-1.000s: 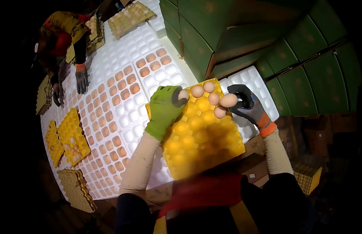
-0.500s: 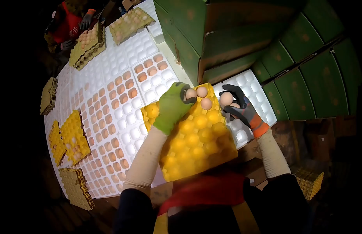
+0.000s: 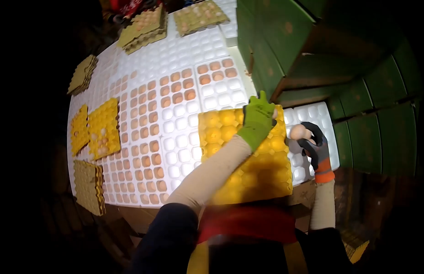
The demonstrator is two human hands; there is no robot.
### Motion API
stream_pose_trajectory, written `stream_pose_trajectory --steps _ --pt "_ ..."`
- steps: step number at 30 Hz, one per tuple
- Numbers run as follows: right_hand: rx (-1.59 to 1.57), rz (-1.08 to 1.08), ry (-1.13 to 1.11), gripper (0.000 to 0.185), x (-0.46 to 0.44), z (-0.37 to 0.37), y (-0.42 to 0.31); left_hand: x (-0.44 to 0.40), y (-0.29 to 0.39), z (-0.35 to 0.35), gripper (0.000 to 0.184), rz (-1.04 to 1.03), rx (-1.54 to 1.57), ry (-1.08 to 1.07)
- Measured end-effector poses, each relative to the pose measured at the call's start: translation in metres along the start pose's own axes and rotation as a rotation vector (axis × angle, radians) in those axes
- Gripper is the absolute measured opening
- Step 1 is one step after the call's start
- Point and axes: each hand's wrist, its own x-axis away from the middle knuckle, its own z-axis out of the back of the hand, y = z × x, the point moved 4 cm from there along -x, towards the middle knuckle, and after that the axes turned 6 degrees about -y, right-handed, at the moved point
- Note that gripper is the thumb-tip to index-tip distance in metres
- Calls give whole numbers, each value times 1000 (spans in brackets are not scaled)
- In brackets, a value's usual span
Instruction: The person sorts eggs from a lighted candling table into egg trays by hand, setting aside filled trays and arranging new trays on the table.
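My left hand (image 3: 259,119), in a green glove, is over the top of a yellow egg tray (image 3: 257,173). An egg (image 3: 274,112) shows at its thumb side, with the fingers curled round it. Whether more eggs are under the palm is hidden. My right hand (image 3: 318,148), in a grey and orange glove, is closed around eggs. One egg (image 3: 298,132) shows at its fingertips and part of another lies nearer the palm. That hand is above a white moulded tray (image 3: 315,112) to the right of the yellow one.
White trays (image 3: 180,123) cover the table, many cells holding eggs (image 3: 150,173). Yellow trays (image 3: 104,128) with a few eggs and stacked pulp trays (image 3: 88,187) stand left. Green boxes (image 3: 271,45) rise at the right. Another person's red clothing (image 3: 127,7) shows at the far edge.
The view has shifted, so the table sits differently in it. My left hand now covers the spot where loose eggs showed on the yellow tray. My right hand still holds eggs.
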Motion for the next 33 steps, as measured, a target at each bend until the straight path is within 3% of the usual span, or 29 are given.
stream_pose_trajectory --steps 2,7,10,12,14,15,17,18,22,24,26,28,32,33 --pt "-99 78 -1 50 19 -1 -7 -14 2 -24 23 96 -91 -27" --pt "-230 142 -98 49 19 -26 -3 20 -38 22 33 140 343 -45" --pt "-102 155 -228 48 6 -78 -36 71 -95 69 50 204 785 258" --pt "-26 161 -333 49 -9 -128 -66 107 -157 78 47 295 459 514" --pt "331 605 -401 52 -38 -189 -92 140 -233 73 45 465 215 545" --pt "378 679 -417 49 -52 -221 -99 145 -256 73 45 466 221 549" --pt "538 585 -310 50 -74 -283 -101 149 -296 69 34 619 14 289" --pt "807 601 -272 49 -94 -316 -98 152 -311 62 29 688 -86 156" --pt "1478 405 -319 36 -157 -409 -79 153 -334 41 22 552 -63 203" --pt "1489 351 -287 34 -179 -417 -51 165 -323 50 27 474 153 425" --pt "1497 302 -255 32 -187 -413 -40 180 -317 39 19 275 257 479" --pt "1376 101 -282 32 -180 -400 -45 187 -323 12 20 226 168 346" --pt "1471 -17 -208 31 -178 -397 -43 191 -324 18 25 306 274 244" --pt "1332 65 -163 30 -168 -397 -52 195 -328 24 27 397 561 308"
